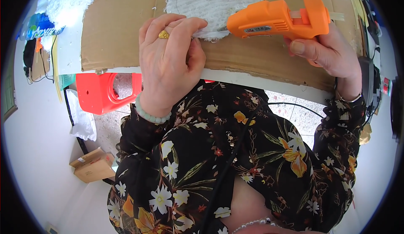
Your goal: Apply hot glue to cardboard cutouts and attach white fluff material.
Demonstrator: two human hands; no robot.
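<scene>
Brown cardboard (113, 32) covers a white table (70, 55) toward 12 o'clock. At 11 o'clock the left hand (172, 53) is half curled, thumb and fingertips pinching a clear strip (212, 34), while at 2 o'clock the right hand (330, 54) wraps the grip of an orange glue gun (269, 21), its nozzle aimed toward 9 o'clock. Farther out come a shaggy white cloth (198, 4) at 12 o'clock, a red stool (94, 93) at 9 and a carton (94, 168) at 8.

On my feed, I see a white wall (38, 141) at left, a pale speckled floor (294, 122) with tile joints, and a red stool (94, 94) below the white table (69, 57). A brown box (93, 169) sits lower left, everything brightly lit.
</scene>
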